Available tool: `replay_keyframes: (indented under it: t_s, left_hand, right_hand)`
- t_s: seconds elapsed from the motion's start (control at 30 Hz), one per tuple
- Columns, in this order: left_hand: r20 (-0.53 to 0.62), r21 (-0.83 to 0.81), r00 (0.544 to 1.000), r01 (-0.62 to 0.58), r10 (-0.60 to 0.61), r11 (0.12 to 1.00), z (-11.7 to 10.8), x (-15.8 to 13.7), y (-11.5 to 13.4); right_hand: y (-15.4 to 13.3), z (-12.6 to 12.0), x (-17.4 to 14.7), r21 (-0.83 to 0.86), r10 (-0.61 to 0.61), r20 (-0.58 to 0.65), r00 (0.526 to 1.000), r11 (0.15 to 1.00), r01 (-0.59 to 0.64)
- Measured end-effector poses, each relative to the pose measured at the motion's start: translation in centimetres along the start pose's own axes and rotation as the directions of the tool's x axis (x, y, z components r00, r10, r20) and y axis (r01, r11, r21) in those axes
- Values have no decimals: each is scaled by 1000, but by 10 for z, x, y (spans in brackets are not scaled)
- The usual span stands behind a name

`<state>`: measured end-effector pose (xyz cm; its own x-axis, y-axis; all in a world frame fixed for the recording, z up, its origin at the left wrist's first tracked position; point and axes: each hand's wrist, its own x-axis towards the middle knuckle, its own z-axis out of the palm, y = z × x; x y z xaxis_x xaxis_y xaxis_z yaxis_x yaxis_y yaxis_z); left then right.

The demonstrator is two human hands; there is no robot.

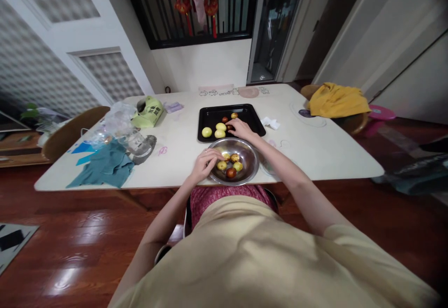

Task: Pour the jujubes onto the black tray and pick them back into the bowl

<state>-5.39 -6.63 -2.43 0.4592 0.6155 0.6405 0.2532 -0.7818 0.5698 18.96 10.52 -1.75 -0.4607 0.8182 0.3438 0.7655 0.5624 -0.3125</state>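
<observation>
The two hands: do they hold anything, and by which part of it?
The right hand is at a dark fruit on the tray, the left hand over the rim of the bowl; whether either grips anything cannot be told.

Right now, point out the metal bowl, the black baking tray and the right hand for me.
Metal bowl (250,161): head view, bare inner wall.
Black baking tray (212,117): head view, bare floor.
Right hand (241,128): head view, back of the hand.
</observation>
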Motion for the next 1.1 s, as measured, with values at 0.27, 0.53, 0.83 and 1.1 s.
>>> replay_keyframes:
  t_s: [0.27,0.53,0.83,1.1]
  left_hand:
    - [1,3,1000,-19,19,1000,-1,0,0]
    - [-86,70,996,21,-15,997,4,-5,1]
    - [-245,178,961,-87,130,980,8,-17,-5]
    - [-235,210,955,-132,181,969,8,-15,-6]
  right_hand:
    - [-3,-6,-5,26,51,29,998,998,-52]
    - [-45,-51,-66,281,-102,-214,972,946,161]
    - [-115,-46,-132,349,-378,110,919,881,320]
    - [-124,-27,-118,261,-363,150,920,912,317]
